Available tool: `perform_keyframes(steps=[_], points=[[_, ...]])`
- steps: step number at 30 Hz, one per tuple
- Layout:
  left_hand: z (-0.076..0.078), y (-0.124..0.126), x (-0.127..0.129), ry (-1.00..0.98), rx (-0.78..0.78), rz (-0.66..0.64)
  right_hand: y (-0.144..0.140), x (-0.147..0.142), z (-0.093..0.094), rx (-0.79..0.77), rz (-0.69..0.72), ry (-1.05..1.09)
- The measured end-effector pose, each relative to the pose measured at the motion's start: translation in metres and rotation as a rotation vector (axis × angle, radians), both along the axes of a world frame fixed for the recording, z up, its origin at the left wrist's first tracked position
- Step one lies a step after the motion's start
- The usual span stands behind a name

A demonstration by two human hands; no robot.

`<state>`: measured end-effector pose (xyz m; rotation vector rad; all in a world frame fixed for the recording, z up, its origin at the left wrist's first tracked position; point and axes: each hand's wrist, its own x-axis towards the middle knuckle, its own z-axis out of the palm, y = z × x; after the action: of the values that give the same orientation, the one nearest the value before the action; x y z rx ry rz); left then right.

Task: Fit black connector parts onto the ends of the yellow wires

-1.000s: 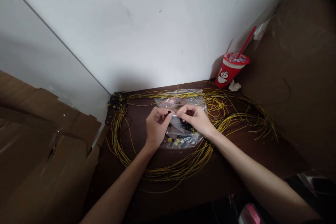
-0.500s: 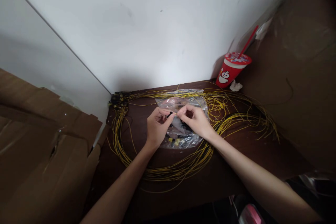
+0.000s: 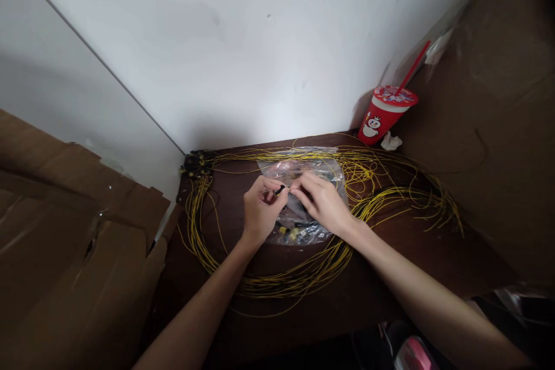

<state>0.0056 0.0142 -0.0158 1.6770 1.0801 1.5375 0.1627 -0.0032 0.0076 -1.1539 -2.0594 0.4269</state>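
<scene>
left hand (image 3: pixel 260 211) pinches small black part (image 3: pixel 280 189) | right hand (image 3: pixel 323 202) pinched at its other end | above plastic bag (image 3: pixel 299 225) on table (image 3: pixel 390 277)

Small black part (image 3: pixel 280 189) between the hands too tiny to identify.

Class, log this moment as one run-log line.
left hand: pinching small black part | right hand: fingers meeting it | under hands: clear bag | around: yellow wire coil | table: dark wood
</scene>
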Motion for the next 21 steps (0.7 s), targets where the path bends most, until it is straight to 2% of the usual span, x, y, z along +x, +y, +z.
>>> perform_keyframes(steps=[3,9,21], points=[[0.003,0.0,0.001,-0.045,-0.037,-0.023,0.0,0.001,0.001,0.006,0.018,-0.03],[0.009,0.0,-0.002,-0.186,-0.17,-0.114,0.002,0.0,0.003,-0.007,0.044,0.073],[0.014,-0.002,-0.001,-0.229,-0.231,-0.083,0.0,-0.001,0.004,-0.017,-0.018,0.149]])
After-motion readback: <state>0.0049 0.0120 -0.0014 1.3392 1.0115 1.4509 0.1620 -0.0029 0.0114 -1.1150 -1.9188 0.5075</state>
